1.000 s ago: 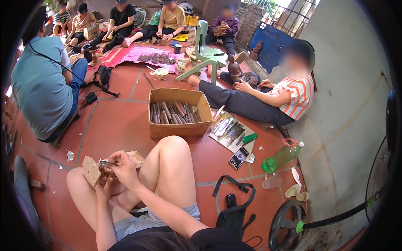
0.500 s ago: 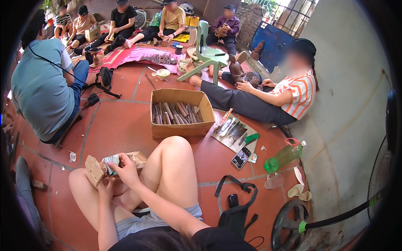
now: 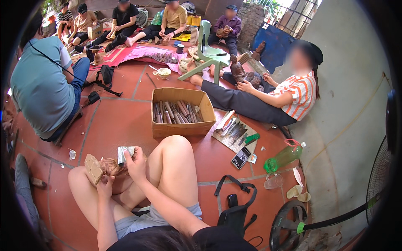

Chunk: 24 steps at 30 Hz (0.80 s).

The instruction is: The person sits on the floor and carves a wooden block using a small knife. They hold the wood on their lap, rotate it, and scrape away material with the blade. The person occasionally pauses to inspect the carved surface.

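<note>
A pale wooden carving [image 3: 110, 166] with a flat, squarish base [image 3: 94, 169] lies across my lap between my bent knees. My left hand [image 3: 105, 186] is closed round it just below the base. Over the carving's other end, my right hand [image 3: 136, 164] pinches a small folded sheet [image 3: 124, 154], whitish with a dark grey band. The sheet is held up, apart from the carved surface as far as I can see. Part of the carving is hidden behind my right hand.
Beyond my knees stands a cardboard box [image 3: 183, 130] of wooden-handled tools. To its right are a board [image 3: 236, 143] with blades, a phone [image 3: 241, 158] and a green bottle [image 3: 285, 157]. A black bag [image 3: 234, 219] lies beside me, near a fan [image 3: 293, 226]. Several people sit around.
My right hand has lifted the folded sheet up and to the right, off the carving, uncovering its side. My left hand stays in place. A paper on the board has shifted and stands up more.
</note>
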Each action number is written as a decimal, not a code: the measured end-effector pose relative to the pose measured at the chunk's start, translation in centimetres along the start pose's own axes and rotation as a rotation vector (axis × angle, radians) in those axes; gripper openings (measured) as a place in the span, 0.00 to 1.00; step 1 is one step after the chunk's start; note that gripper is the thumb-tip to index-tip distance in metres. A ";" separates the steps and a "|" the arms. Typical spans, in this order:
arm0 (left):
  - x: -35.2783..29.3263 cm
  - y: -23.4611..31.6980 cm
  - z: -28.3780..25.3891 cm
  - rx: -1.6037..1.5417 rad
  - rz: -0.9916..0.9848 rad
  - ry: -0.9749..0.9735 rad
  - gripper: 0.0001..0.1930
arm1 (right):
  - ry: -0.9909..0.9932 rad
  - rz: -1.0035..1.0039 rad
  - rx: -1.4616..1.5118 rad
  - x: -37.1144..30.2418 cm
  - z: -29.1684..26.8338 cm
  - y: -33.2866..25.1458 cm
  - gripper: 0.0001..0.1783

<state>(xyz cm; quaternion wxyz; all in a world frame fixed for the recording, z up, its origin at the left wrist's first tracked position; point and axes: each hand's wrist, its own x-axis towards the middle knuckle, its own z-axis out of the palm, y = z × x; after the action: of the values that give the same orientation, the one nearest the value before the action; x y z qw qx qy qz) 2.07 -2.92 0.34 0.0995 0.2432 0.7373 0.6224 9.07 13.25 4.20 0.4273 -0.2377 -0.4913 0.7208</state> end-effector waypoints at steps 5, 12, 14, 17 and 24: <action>-0.1 0.0 -0.5 0.050 -0.068 -0.038 0.24 | 0.019 -0.264 -0.441 -1.1 0.4 -1.4 0.10; -0.4 0.6 0.1 -0.074 0.128 0.031 0.24 | -0.421 -0.667 -0.532 -1.6 0.6 -2.4 0.13; -0.2 -1.4 -0.6 -0.071 0.129 0.009 0.32 | -0.446 -0.643 -0.518 -1.8 0.7 -2.9 0.14; 0.0 -2.5 -1.4 -0.044 0.033 -0.065 0.38 | -0.509 -0.551 -0.537 -1.6 0.6 -3.2 0.12; -0.4 -0.3 -1.1 0.009 0.012 -0.005 0.36 | -0.607 -0.466 -0.564 -1.6 0.3 -3.0 0.16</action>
<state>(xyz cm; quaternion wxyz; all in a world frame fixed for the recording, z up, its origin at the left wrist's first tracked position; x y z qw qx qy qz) 1.90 -4.08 0.18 0.0966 0.2496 0.7383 0.6191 10.82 12.20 6.90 0.3336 -0.0064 -0.8108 0.4809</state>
